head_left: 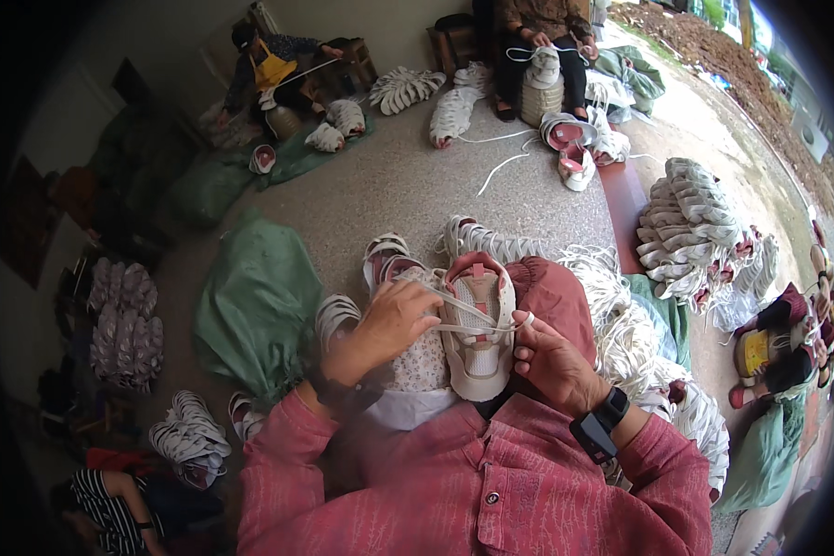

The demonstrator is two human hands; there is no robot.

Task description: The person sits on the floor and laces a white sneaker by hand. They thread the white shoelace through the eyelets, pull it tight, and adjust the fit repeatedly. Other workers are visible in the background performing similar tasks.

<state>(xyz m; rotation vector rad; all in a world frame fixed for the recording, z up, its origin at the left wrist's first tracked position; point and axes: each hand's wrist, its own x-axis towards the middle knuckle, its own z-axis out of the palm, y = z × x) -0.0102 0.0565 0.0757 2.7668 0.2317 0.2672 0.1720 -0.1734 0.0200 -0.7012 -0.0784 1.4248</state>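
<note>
A white and beige sneaker upper with pink lining rests on my lap, toe toward me. White shoelace crosses its tongue in a few strands. My left hand is at the shoe's left side, its fingers closed on the lace. On the right, my right hand pinches the lace between thumb and forefinger beside the shoe's edge. Just past my left hand stand more white shoes. A large heap of loose white laces lies right of my knee.
Green sacks lie at the left, and bundled shoes at lower left. Stacked shoe uppers stand at the right. Two people with shoes sit across the floor; other people are at the lower left and far right.
</note>
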